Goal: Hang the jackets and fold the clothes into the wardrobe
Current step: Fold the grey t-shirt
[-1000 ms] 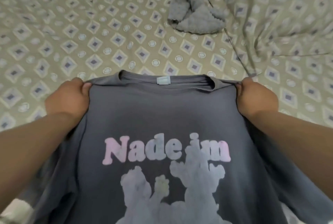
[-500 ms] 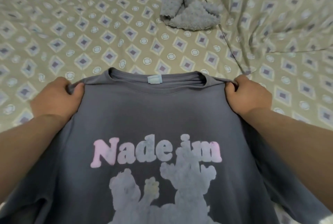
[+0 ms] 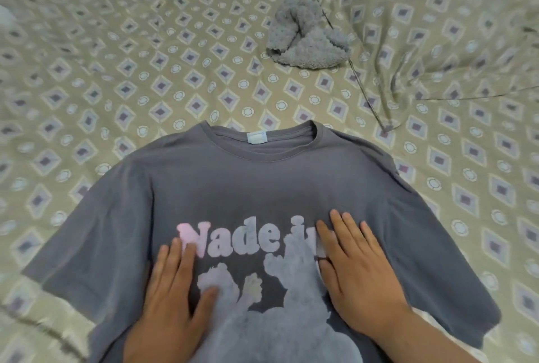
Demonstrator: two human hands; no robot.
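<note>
Your left hand (image 3: 175,298) and right hand (image 3: 358,272) are lying flat, fingers straight, gripping nothing, pressing the chest print of the dark grey cotton T-shirt (image 3: 262,181) spread face up on the patterned beige bed sheet (image 3: 116,71). It is looking light and limp, so you'll likely be pinching shoulders or sleeve hems. Sheet is showing beside both sleeves, and a fluffy grey bundle (image 3: 306,38) is sitting well beyond the collar.

Grey printed T-shirt (image 3: 262,181) flat, front up
</note>
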